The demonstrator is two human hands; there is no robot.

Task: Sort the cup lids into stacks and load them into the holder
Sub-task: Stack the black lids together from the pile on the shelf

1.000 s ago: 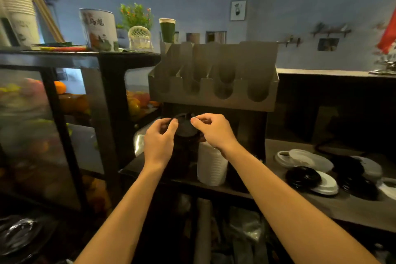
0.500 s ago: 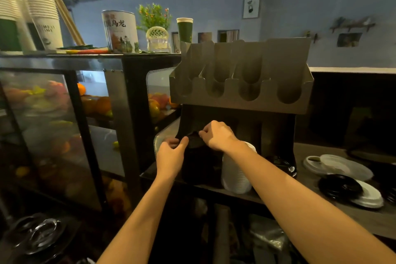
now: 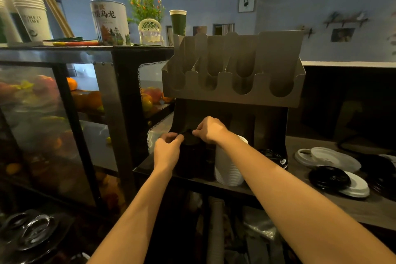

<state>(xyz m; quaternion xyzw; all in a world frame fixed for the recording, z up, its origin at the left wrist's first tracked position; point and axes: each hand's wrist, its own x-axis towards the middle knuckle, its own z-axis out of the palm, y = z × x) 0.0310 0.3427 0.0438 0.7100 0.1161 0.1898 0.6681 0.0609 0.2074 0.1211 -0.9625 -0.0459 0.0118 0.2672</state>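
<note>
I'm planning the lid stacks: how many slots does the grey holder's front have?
4, in a row across the front of the holder: far-left slot, second slot, third slot, far-right slot. The far-left one is dim and hard to see.

Both bare forearms are extended forward and upward from the lower edge of the view, converging toward the middle. The left hand [image 3: 167,149] is seen from its back, with the fingers curled inward. The right hand [image 3: 211,129] is held slightly higher, knuckles up and wrist bent down. A dark lid [image 3: 189,136] is pinched between the two hands — one at each side.
</note>
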